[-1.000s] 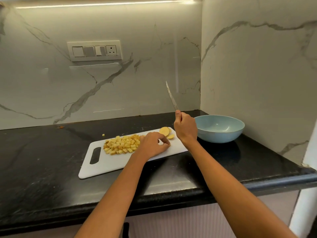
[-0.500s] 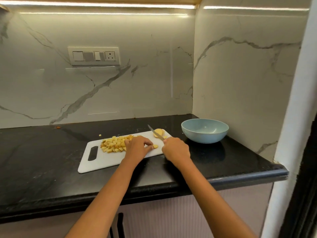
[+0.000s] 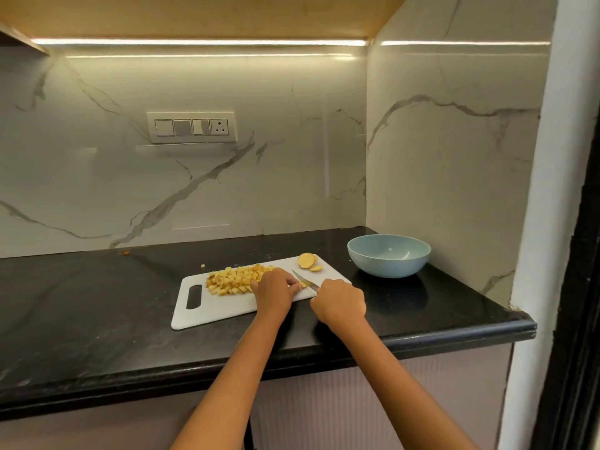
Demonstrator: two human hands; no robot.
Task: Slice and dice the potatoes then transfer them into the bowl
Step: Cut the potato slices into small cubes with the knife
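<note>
A white cutting board point(image 3: 217, 306) lies on the black counter. A pile of diced potato point(image 3: 235, 279) covers its middle. Two or three round potato slices point(image 3: 307, 260) sit at the board's far right corner. My left hand point(image 3: 274, 292) presses a small potato piece point(image 3: 303, 285) down on the board, fingers curled over it. My right hand point(image 3: 339, 300) grips a knife point(image 3: 303, 280) whose blade points left and rests against that piece beside my left fingertips. A light blue bowl point(image 3: 389, 254) stands to the right of the board; nothing is visible inside it.
The black counter point(image 3: 97, 303) ends at a rounded front edge. Marble walls close the back and right sides. A switch panel point(image 3: 191, 127) is on the back wall. One stray potato cube point(image 3: 203, 265) lies behind the board.
My right hand brought the knife down from pointing upward to the board. My left hand pulled a piece away from the slices toward the board's middle. The camera view tilted upward.
</note>
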